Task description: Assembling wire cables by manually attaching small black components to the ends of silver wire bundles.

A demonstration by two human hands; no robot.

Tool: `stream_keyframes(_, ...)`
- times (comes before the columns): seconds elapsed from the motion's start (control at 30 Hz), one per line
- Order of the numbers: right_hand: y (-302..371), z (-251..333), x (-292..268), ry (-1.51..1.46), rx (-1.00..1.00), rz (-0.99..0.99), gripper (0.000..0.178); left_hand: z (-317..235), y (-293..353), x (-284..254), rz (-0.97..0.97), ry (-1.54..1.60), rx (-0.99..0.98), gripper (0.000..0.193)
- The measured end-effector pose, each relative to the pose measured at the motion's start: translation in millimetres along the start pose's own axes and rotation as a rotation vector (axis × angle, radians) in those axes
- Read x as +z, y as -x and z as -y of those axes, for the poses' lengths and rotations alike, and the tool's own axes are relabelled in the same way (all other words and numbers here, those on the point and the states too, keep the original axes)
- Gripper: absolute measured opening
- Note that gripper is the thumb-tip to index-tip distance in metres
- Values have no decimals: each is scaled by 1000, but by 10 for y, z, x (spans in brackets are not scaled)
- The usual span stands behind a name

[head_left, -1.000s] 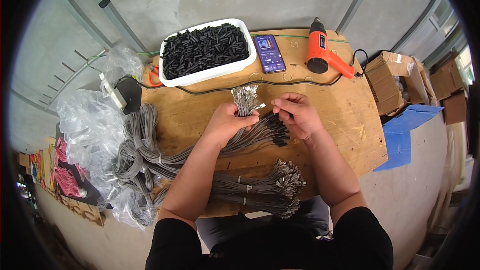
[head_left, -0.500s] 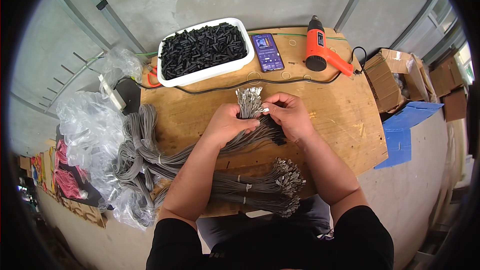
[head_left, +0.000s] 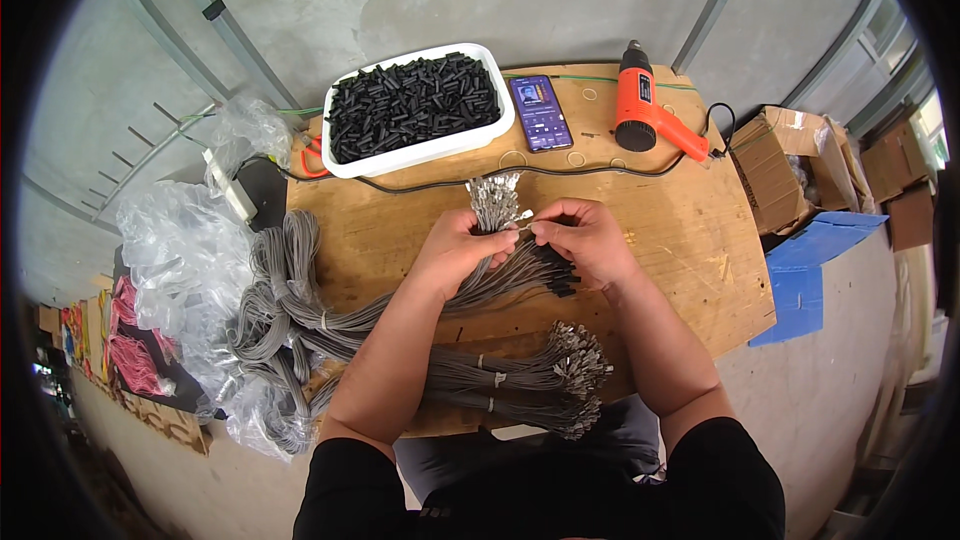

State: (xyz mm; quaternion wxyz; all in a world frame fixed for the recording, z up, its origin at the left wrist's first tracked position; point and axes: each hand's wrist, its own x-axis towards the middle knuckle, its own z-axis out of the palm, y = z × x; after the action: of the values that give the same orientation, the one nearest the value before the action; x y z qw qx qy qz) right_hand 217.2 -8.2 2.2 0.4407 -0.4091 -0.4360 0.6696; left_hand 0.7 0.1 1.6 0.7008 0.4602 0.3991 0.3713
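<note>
My left hand (head_left: pixel 455 248) is closed round the upper part of a bundle of grey wires (head_left: pixel 493 202), whose bright metal end terminals stand upward. Thumb and forefinger of my right hand (head_left: pixel 588 238) pinch a thin wire beside that bundle. One pale terminal (head_left: pixel 525 215) sticks out sideways between the two hands. Below the right fingers lie wire ends with black sleeves (head_left: pixel 562 283). Nearer to me, tied wire bundles (head_left: pixel 500 378) rest on the wooden table (head_left: pixel 690 250), their metal terminals (head_left: pixel 580 360) pointing right.
At the back stand a white tub (head_left: pixel 430 152) of short black tubes, a phone (head_left: pixel 540 115) and an orange heat gun (head_left: pixel 640 105), with a black cable (head_left: pixel 400 186) across the table. Grey wire coils (head_left: pixel 285 280) and clear plastic bags (head_left: pixel 185 250) lie left. Cardboard boxes (head_left: pixel 775 180) stand right.
My right fingertips have shifted slightly down and away from the bundle, pinching a wire below its terminal. My left hand keeps its hold. The whole view has moved a little.
</note>
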Motion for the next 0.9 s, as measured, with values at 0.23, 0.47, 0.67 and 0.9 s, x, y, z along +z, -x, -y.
stream_keyframes(0.23, 111, 150, 89, 74, -56, -121, 9, 23, 3, -10, -9, -14, 17, 13)
stream_keyframes(0.47, 1128, 947, 981, 957, -766, 689, 43, 6, -7, -20, -24, 6, 15, 9)
stream_keyframes(0.67, 1204, 1400, 1269, 488, -979, 1020, 42, -33, 47, -50, -63, 17, 9, 11)
stream_keyframes(0.9, 1298, 1265, 1117, 521, -994, 1053, 44, 60, -78, -9, 40, 52, 48, 15)
